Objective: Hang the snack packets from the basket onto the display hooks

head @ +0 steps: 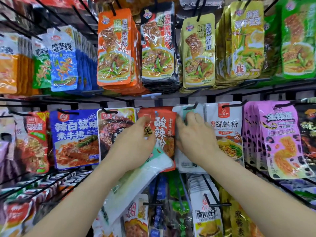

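1. At the middle row of the rack, dead centre, the left hand [135, 142] grips a bundle of loose white packets [142, 175]. The bundle slopes down and left beneath the palm and is on no hook.
2. Left fingers are curled, with the tips lying over the front of the red packets [165, 132] hanging behind them.
3. Right hand [193, 135] is just beside the left one. Its fingers curl onto the upper part of the hung white packets [189, 165], which have a teal patch near the top.
4. Those packets hang from a black hook [192, 106] between the red packets and a white noodle packet [225, 130]. The right fingertips sit just below the hook's tip. How far the thumb closes I cannot tell.
5. The two hands are near each other but apart, with the red packets showing between them.
6. Left of the red packets on the same row hang a brown-fronted packet [116, 127] and then a blue packet [75, 134]. Pink packets [280, 142] hang at the right.
7. On the row above hang orange packets [114, 47], black packets [157, 43] and yellow packets [198, 52], each in a thick stack on its own hook.
8. On the row below, more packets [206, 216] hang on black hooks, partly hidden by both forearms.
9. Both forearms are bare and enter from the bottom edge.
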Motion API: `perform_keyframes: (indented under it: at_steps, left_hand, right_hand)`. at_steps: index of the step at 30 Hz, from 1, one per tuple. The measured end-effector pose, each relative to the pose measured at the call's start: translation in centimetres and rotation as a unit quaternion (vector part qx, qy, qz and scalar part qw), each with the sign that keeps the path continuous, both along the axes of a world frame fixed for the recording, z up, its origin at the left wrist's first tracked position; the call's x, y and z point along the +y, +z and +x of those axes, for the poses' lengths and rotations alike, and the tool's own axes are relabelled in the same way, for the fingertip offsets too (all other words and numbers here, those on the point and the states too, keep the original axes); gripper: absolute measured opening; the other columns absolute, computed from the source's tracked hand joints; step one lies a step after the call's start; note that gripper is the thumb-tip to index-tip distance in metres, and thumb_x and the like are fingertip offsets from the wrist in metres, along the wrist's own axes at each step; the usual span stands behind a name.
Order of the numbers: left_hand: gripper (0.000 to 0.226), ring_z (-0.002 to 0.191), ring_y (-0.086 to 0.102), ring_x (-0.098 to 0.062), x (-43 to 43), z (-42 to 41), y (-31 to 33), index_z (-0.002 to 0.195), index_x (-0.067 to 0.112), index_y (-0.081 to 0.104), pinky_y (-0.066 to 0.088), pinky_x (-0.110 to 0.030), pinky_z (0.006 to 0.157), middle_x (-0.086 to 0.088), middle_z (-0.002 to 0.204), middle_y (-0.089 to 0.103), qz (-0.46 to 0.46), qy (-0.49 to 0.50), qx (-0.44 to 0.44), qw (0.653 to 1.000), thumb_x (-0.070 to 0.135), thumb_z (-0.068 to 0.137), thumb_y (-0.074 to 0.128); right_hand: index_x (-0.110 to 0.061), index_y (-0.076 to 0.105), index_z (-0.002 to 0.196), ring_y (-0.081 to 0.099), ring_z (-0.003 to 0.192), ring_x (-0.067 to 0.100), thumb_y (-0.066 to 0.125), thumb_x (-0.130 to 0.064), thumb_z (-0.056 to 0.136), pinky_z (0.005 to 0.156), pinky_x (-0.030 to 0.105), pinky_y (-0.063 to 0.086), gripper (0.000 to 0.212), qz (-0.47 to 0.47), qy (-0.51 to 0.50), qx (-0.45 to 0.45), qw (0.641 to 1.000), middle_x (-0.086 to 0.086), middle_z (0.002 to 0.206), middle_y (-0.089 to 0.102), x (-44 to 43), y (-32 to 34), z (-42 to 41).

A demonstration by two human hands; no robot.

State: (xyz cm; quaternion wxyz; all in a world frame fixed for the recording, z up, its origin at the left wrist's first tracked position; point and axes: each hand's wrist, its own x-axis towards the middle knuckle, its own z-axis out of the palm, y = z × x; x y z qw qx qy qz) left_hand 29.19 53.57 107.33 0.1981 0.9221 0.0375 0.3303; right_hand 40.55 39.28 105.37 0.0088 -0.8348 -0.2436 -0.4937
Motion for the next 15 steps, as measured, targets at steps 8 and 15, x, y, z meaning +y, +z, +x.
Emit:
perform_keyframes:
  at_steps: [8,15]
  left_hand:
    - [0.056,0.056,0.056,-0.015,1.1,2.9,0.1,0.133,0.032,0.026,0.037,-0.029,0.049,0.002,0.072,0.058,-0.107,-0.022,0.028,0.994,0.024,0.088,0.058]
    - [0.064,0.05,0.059,-0.005,1.0,3.0,0.0,0.136,0.031,0.026,0.042,-0.018,0.046,0.001,0.088,0.063,-0.211,-0.097,0.025,0.972,0.012,0.087,0.062]
  right_hand:
    - [-0.03,0.054,0.114,0.064,0.076,0.013,0.058,-0.035,0.094,0.065,0.033,0.053,0.021,0.266,0.331,0.338,0.84,-0.006,0.081,0.067,0.3,1.1,-2.1]
    - [-0.019,0.028,0.148,0.054,0.074,0.014,0.056,-0.021,0.096,0.064,0.025,0.037,0.06,0.198,0.261,0.258,0.909,-0.002,0.088,0.059,0.9,1.3,-2.4]
